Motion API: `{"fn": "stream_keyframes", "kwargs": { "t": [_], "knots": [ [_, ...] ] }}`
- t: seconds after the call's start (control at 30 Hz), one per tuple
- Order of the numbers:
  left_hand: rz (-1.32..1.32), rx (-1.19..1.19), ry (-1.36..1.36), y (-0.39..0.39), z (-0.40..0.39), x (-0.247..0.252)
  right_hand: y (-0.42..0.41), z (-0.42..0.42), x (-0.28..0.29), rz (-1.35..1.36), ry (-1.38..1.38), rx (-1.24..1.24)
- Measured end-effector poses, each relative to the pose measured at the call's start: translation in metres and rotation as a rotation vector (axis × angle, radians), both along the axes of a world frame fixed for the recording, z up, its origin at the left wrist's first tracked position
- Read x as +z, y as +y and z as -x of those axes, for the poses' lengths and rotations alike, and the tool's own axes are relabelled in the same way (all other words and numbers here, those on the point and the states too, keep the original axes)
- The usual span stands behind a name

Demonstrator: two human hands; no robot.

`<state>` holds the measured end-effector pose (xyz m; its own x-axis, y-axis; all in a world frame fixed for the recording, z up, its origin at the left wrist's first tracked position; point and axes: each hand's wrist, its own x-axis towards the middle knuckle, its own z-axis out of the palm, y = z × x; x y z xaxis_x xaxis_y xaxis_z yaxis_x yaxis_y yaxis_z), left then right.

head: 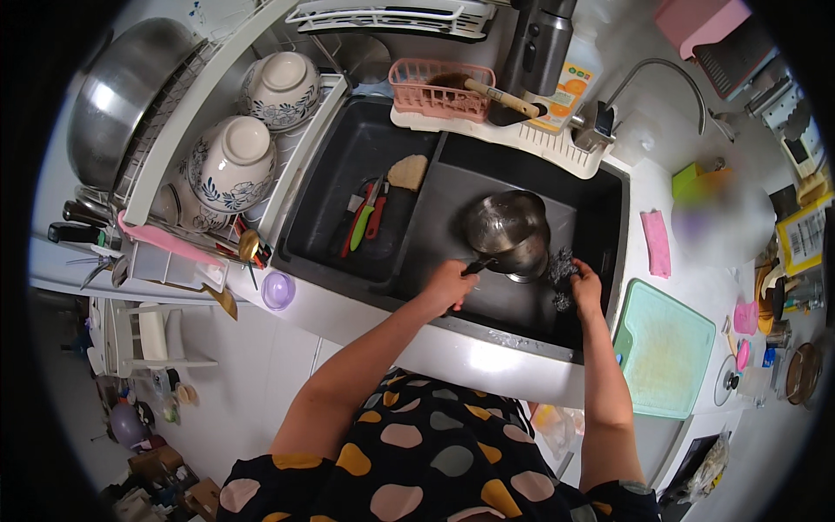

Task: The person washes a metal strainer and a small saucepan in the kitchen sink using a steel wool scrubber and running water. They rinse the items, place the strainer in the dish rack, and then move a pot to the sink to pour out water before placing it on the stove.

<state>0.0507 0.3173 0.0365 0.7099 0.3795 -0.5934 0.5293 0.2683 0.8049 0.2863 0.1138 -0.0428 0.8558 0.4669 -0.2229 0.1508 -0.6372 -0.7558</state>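
Note:
My left hand (pixel 452 286) grips the black handle of a small metal saucepan (pixel 507 225) tilted over the right basin (pixel 450 222) of a dark double sink. A round metal drain fitting (pixel 517 277) shows just below the pan. My right hand (pixel 587 287) holds a steel wool scourer (pixel 561 267) by the basin's right side, apart from the pan. In the left basin (pixel 333 143) lie a green-handled knife (pixel 361 225), red-handled utensils (pixel 374 222) and a tan sponge-like piece (pixel 408 172).
Left of the sink, a dish rack (pixel 277 186) holds upturned patterned bowls (pixel 235 163) and a large metal bowl (pixel 134 98). Behind stand a faucet (pixel 531 59), a pink basket (pixel 411 88) and a brush (pixel 502 98). A green cutting board (pixel 668 352) and pink cloth (pixel 655 243) lie right.

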Motion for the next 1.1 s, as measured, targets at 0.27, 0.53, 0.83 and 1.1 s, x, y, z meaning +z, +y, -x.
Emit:
{"fn": "stream_keyframes", "kwargs": {
  "t": [0.27, 0.53, 0.83, 1.1],
  "knots": [
    [1.628, 0.187, -0.535, -0.028, 0.012, -0.006, 0.017, 0.033, 0.016, 0.367, -0.190, 0.261],
    [0.897, 0.122, -0.529, -0.040, 0.004, 0.033, 0.028, 0.077, 0.087, 0.174, -0.168, 0.300],
    [-0.050, 0.262, -0.507, -0.061, -0.027, 0.039, 0.052, 0.154, 0.147, -0.381, 0.514, 0.175],
    [-0.252, -0.117, -0.528, -0.036, -0.009, 0.037, 0.045, 0.133, 0.156, -0.347, 0.803, 0.206]
  ]
}}
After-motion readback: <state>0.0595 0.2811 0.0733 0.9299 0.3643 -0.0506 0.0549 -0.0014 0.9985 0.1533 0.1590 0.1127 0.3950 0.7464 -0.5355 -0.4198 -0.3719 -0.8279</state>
